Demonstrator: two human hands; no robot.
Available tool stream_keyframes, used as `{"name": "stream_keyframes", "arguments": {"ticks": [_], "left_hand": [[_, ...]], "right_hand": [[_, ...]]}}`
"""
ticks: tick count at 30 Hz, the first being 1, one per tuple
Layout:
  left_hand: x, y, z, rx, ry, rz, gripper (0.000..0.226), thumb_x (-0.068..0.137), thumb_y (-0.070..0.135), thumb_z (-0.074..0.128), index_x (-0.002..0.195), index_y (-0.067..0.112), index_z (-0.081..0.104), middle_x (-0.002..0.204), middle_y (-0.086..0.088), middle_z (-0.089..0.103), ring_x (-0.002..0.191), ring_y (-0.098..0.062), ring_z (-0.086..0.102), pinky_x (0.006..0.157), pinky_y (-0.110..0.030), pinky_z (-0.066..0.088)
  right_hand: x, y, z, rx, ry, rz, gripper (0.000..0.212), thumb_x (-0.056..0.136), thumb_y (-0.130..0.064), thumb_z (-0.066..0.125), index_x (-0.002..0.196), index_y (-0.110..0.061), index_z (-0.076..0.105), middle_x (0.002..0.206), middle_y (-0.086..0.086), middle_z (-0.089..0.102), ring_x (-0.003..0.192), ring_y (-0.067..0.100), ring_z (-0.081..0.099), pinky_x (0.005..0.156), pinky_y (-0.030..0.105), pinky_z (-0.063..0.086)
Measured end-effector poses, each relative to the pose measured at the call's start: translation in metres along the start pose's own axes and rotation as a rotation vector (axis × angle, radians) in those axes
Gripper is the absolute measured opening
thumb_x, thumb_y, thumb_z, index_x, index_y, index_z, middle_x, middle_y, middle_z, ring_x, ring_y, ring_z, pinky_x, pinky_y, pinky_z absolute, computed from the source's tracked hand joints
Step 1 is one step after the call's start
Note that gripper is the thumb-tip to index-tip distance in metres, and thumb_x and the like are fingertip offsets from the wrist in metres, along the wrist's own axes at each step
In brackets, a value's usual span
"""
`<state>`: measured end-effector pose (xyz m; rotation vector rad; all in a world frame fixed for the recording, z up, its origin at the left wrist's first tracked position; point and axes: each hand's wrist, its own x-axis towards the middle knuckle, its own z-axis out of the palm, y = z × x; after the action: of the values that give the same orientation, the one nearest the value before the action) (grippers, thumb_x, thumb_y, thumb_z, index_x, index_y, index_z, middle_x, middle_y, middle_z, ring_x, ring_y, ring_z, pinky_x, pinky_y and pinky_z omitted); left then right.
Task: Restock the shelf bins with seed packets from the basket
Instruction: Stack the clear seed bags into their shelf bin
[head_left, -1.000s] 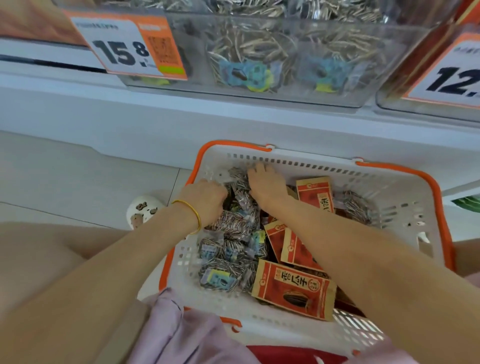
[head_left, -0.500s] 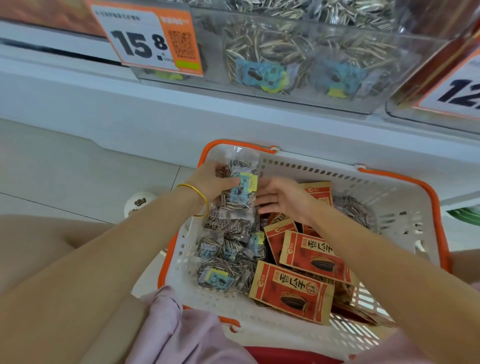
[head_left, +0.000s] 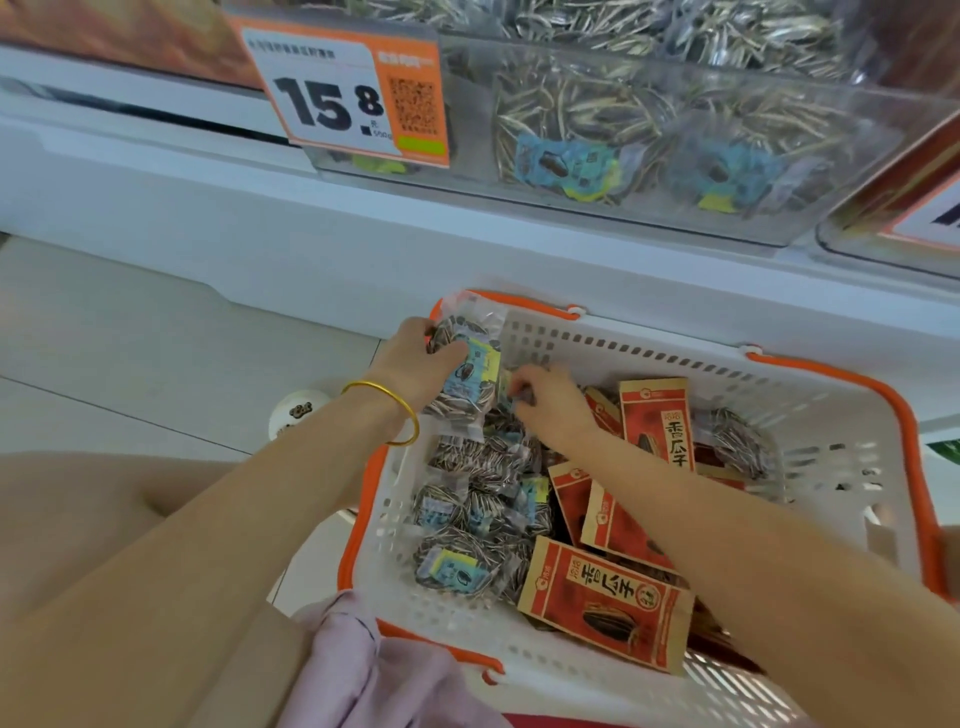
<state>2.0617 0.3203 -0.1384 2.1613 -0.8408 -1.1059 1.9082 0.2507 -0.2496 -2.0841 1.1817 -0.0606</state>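
Observation:
A white basket (head_left: 810, 395) with an orange rim sits on the floor below the shelf. It holds several clear seed packets (head_left: 467, 525) with blue labels on its left side and red paper seed packets (head_left: 605, 603) on its right. My left hand (head_left: 415, 364) grips one clear packet (head_left: 467, 374) upright at the basket's far left corner. Beside it, my right hand (head_left: 550, 400) pinches another clear packet lying in the pile. Above, a clear shelf bin (head_left: 649, 140) holds the same striped seed packets.
An orange and white price tag (head_left: 353, 98) reading 15.8 hangs on the bin's left front. A second bin (head_left: 904, 218) with a price tag is at the right edge. A small white round object (head_left: 298, 413) lies on the tiled floor left of the basket.
My left hand lifted a clear packet out of the pile to the basket's far left corner. My right hand went from resting on the pile to pinching a packet beside it.

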Motion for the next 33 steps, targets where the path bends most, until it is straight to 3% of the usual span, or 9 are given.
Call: {"name": "stream_keyframes", "arguments": {"ticks": [4,9,10,13,16,19,25,29,33], "left_hand": [[0.001,0.004,0.005,0.115,-0.021,0.049,0.045,0.097,0.033,0.045,0.132,0.006,0.041,0.116,-0.013,0.056,0.108,-0.032,0.056,0.093,-0.039,0.046],[-0.008,0.024,0.016,0.165,-0.093,0.071,0.050,0.095,0.038,0.047,0.125,-0.003,0.047,0.119,-0.008,0.057,0.084,-0.036,0.058,0.061,-0.028,0.050],[-0.013,0.029,0.018,0.172,-0.127,0.062,0.045,0.095,0.036,0.048,0.113,-0.005,0.053,0.098,-0.041,0.034,0.073,-0.038,0.058,0.050,-0.026,0.050],[-0.026,0.043,0.023,0.139,-0.206,0.034,0.016,0.092,0.023,0.054,0.087,0.009,0.052,0.078,-0.014,0.046,0.059,-0.029,0.054,0.040,-0.025,0.048],[-0.032,0.046,0.025,0.115,-0.246,0.047,0.011,0.084,0.006,0.055,0.087,0.011,0.047,0.080,-0.008,0.042,0.068,-0.023,0.045,0.049,-0.026,0.041],[-0.036,0.045,0.020,0.062,-0.335,0.014,0.035,0.084,-0.001,0.054,0.114,0.016,0.048,0.095,-0.006,0.050,0.074,-0.020,0.055,0.045,-0.022,0.049],[-0.035,0.044,0.002,0.101,-0.378,0.088,0.045,0.073,0.014,0.070,0.112,0.029,0.055,0.123,-0.009,0.054,0.100,-0.026,0.062,0.076,-0.036,0.056],[-0.032,0.047,0.004,0.093,-0.308,0.126,0.036,0.079,0.011,0.072,0.109,0.014,0.052,0.122,-0.004,0.050,0.076,-0.017,0.061,0.062,-0.023,0.056],[-0.033,0.052,0.007,0.101,-0.348,0.163,0.028,0.079,0.017,0.073,0.102,0.016,0.056,0.097,-0.006,0.057,0.068,-0.021,0.059,0.077,-0.036,0.056]], "right_hand": [[-0.039,0.009,-0.068,0.498,-0.092,0.159,0.042,0.086,-0.003,0.059,0.122,-0.021,0.045,0.108,0.002,0.053,0.075,0.018,0.057,0.057,0.020,0.048],[-0.069,0.019,-0.130,0.590,-0.238,0.255,0.041,0.083,-0.004,0.062,0.119,-0.019,0.051,0.120,0.007,0.055,0.104,0.022,0.059,0.088,0.035,0.051],[-0.073,0.018,-0.138,0.614,-0.265,0.251,0.038,0.083,-0.002,0.061,0.117,-0.017,0.053,0.121,0.009,0.056,0.106,0.024,0.059,0.089,0.036,0.051],[-0.084,0.013,-0.154,0.671,-0.297,0.229,0.033,0.083,0.003,0.058,0.110,-0.015,0.059,0.119,0.016,0.057,0.106,0.032,0.060,0.090,0.045,0.050],[-0.091,0.008,-0.160,0.659,-0.265,0.218,0.031,0.082,0.004,0.057,0.104,-0.018,0.060,0.112,0.015,0.056,0.103,0.032,0.059,0.093,0.048,0.046],[-0.095,0.008,-0.160,0.670,-0.213,0.235,0.029,0.081,0.004,0.060,0.103,-0.016,0.057,0.110,0.013,0.059,0.103,0.029,0.058,0.095,0.047,0.045],[-0.096,0.004,-0.165,0.738,-0.139,0.197,0.019,0.082,0.000,0.064,0.090,-0.017,0.066,0.093,0.004,0.067,0.088,0.019,0.063,0.081,0.034,0.051],[-0.094,0.001,-0.165,0.757,-0.108,0.104,0.017,0.080,-0.007,0.069,0.090,-0.021,0.070,0.094,0.003,0.070,0.088,0.019,0.065,0.087,0.034,0.051],[-0.091,-0.002,-0.162,0.736,-0.079,0.043,0.016,0.079,-0.007,0.070,0.090,-0.019,0.068,0.094,0.006,0.070,0.086,0.016,0.065,0.089,0.034,0.050]]}}
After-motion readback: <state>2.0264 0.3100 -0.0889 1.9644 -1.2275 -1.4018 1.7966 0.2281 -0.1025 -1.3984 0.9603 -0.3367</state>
